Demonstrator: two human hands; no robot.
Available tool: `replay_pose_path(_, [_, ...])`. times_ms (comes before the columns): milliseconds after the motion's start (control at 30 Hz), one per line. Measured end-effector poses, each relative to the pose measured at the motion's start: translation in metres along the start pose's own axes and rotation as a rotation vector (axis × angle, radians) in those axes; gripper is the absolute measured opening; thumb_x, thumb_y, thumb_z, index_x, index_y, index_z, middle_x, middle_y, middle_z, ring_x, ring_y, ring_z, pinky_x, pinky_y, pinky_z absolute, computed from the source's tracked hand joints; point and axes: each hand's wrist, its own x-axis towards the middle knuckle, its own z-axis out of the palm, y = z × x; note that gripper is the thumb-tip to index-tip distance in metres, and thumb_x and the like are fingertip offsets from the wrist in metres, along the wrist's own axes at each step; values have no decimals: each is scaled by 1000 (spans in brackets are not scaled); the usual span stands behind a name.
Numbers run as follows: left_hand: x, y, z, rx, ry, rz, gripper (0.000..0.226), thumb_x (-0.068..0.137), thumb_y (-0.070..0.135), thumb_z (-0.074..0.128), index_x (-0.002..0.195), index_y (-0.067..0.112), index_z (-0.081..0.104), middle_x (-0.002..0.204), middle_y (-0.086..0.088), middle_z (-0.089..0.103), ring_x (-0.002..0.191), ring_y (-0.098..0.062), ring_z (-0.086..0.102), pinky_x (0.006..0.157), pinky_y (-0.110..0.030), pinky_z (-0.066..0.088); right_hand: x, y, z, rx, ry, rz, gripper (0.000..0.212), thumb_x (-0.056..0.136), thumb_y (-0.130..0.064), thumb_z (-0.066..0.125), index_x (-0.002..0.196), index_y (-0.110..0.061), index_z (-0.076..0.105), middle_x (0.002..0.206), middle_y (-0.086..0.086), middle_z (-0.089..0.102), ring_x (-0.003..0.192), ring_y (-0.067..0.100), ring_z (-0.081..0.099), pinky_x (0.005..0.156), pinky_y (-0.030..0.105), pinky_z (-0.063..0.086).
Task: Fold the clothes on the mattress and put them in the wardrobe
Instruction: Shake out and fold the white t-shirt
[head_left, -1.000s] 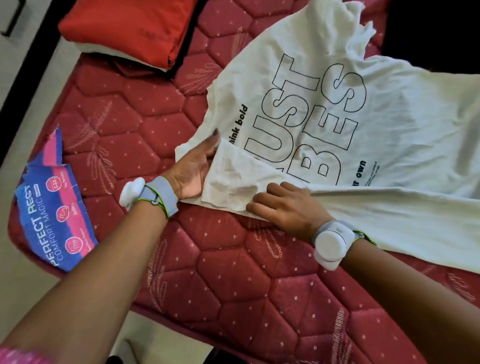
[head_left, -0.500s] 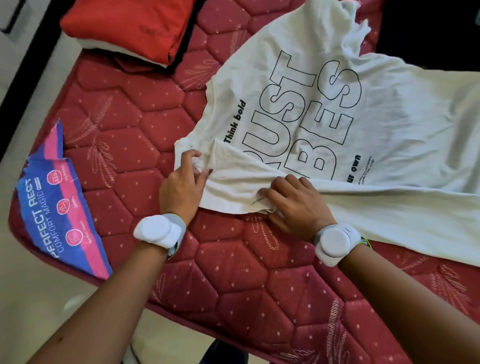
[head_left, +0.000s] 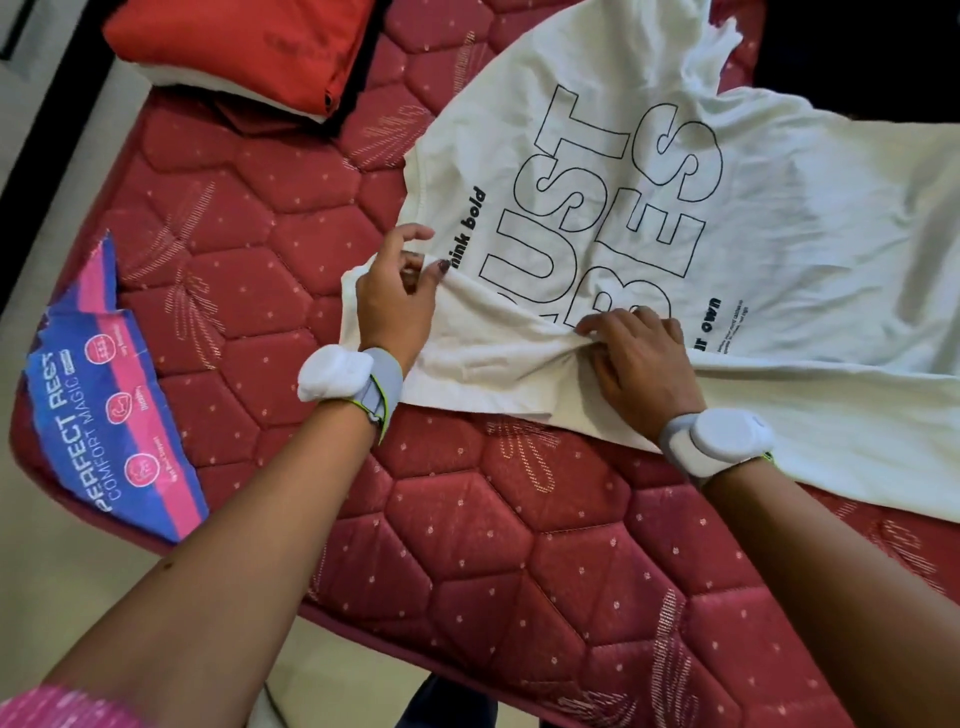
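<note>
Folding white T-shirt (head_left: 649, 218) at frame centre on red mattress (head_left: 467, 545); left hand (head_left: 397, 306) pinching sleeve edge, right hand (head_left: 641, 364) pressing fold flat. Soft, light, crease-prone fabric; gripping best at hems, seams.
</note>
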Motion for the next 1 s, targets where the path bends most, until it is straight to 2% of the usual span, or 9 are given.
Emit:
replay_pose_path(100, [8,3,3,-87,111,108,19,89,11,62,108,11,62,80,14,60,71,9,57,69,-9,42,12,2,-4,24,106,97,36,88,-31,35,107,-15,60,95,8,65,84,34,62,72,41,44])
replay_pose_path(167, [15,-1,8,-51,26,105,24,91,13,61,114,10,59,91,5,66,80,6,59,71,-9,44,13,6,-1,-75,66,161,41,88,-38,32,110,-16,59,96,8,64,88,35,60,74,42,43])
replay_pose_path(300, [16,-25,8,271,43,203,30,95,30,53,116,10,57,108,-9,59,95,-21,57,80,-35,45,10,17,1,-244,21,167,40,86,-45,39,109,-18,56,95,8,61,88,34,58,75,42,42])
replay_pose_path(400, [4,-38,-5,596,179,220,32,96,37,42,102,11,60,100,-10,59,88,-32,55,72,-41,40,8,24,-3,-266,56,178,39,89,-47,38,102,-16,57,90,8,63,85,34,60,73,41,43])
replay_pose_path(533, [-3,-54,-13,775,136,306,28,98,32,39,91,11,56,75,-11,67,68,-33,60,66,-39,37,9,33,-4,-287,105,139,31,96,-44,43,96,-16,56,82,5,66,62,34,64,53,29,33])
replay_pose_path(633, [2,-56,-15,841,187,244,26,100,30,40,94,8,54,63,-15,65,52,-36,59,62,-37,36,6,41,0,-386,132,179,28,97,-41,40,98,-17,55,83,7,63,66,34,61,59,34,38])
replay_pose_path(767, [3,-39,-6,801,243,280,28,97,37,40,103,15,55,95,-9,64,84,-31,58,76,-42,36,-3,46,3,-403,188,349,30,96,-42,39,103,-17,54,93,10,55,86,33,49,74,42,32])
replay_pose_path(900, [-16,0,45,664,-148,723,39,97,41,41,130,26,51,136,0,52,126,-20,45,101,-44,30,-13,51,-6,-338,117,304,42,92,-53,38,108,-19,55,98,8,55,92,32,48,80,42,32])
replay_pose_path(1000, [-22,0,68,803,-373,712,51,97,47,32,144,29,39,154,1,32,143,-22,28,112,-53,20,-15,65,-34,-269,-80,296,62,84,-74,33,103,-20,58,96,7,66,94,32,58,80,41,37])
